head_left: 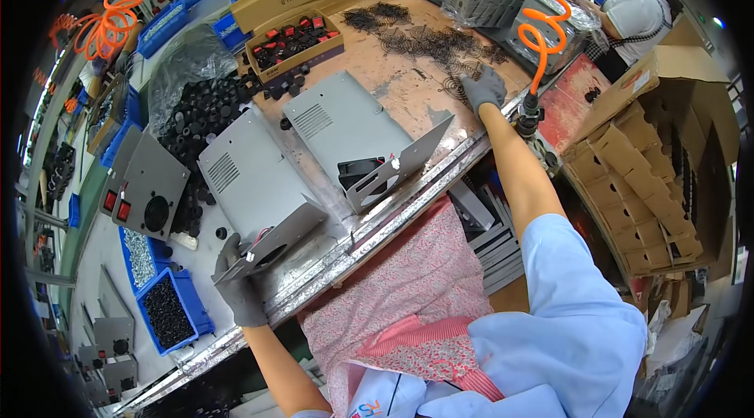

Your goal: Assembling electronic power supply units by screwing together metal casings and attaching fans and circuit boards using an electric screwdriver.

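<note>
My left hand [239,292], in a grey glove, grips the upright end panel of a bent grey metal casing [243,159] with vent slots. To its right lies a second grey casing [342,108], with a black fan [360,171] against its raised end panel. Far to the right my gloved right hand [484,90] reaches to the edge of a pile of black wire fan guards [428,43]. Its fingers are closed at a spiral guard [453,87], partly covering it.
A carton of red-and-black switches [294,47] stands behind the casings, beside loose black caps [200,116]. Blue bins [196,316] of small parts sit at left. An orange coiled hose [542,25] hangs near my right arm. At right are an open carton [652,182] and a co-worker [640,14].
</note>
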Demonstrator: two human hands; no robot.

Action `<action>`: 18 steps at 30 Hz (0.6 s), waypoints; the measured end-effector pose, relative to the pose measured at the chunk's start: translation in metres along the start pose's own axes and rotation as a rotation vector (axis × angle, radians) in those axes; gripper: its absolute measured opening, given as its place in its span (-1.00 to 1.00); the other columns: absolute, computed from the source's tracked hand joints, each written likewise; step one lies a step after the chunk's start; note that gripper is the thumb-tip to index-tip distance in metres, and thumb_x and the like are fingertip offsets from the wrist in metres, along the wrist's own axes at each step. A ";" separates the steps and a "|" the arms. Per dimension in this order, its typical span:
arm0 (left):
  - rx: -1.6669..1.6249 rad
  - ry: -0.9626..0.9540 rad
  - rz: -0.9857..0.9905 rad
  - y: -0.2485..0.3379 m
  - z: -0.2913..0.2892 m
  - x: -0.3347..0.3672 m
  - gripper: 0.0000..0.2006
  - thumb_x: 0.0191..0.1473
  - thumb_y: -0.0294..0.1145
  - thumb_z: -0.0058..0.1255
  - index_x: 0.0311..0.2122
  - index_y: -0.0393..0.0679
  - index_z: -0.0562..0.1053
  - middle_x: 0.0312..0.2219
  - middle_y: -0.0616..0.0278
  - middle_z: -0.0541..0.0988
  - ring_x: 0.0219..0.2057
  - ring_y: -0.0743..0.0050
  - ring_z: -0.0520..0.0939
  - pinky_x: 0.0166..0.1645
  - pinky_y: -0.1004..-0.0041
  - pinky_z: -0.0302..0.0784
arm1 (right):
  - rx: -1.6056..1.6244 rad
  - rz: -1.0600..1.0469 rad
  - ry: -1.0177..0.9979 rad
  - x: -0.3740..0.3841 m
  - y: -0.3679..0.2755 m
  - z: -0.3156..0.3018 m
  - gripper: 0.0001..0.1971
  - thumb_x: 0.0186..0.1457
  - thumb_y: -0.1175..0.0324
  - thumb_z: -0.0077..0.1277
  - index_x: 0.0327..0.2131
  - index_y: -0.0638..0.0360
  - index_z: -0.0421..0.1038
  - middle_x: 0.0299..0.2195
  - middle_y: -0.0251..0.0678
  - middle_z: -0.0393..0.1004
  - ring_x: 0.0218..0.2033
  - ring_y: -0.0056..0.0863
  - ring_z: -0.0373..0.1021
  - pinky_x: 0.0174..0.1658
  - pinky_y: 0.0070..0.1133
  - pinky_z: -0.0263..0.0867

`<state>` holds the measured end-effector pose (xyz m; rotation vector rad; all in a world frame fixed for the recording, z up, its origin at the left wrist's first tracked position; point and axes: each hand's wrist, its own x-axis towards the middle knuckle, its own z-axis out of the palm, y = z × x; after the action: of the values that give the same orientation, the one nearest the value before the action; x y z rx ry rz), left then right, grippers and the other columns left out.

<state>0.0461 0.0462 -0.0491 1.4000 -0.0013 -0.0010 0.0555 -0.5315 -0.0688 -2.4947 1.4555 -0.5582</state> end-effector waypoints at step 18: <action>0.241 -0.017 0.121 0.002 0.002 0.001 -0.53 -0.04 -0.23 0.07 -0.10 -0.40 0.44 -0.29 0.08 0.54 -0.27 0.40 0.54 -0.16 0.47 0.45 | 0.716 0.211 0.130 0.022 0.015 0.006 -0.57 -0.08 0.26 0.11 -0.13 0.25 0.32 -0.25 -0.08 0.48 -0.20 -0.27 0.44 -0.10 -0.39 0.31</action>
<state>0.0466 0.0443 -0.0470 1.6386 -0.1027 0.0903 0.0557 -0.5586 -0.0751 -1.7567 1.2397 -0.9999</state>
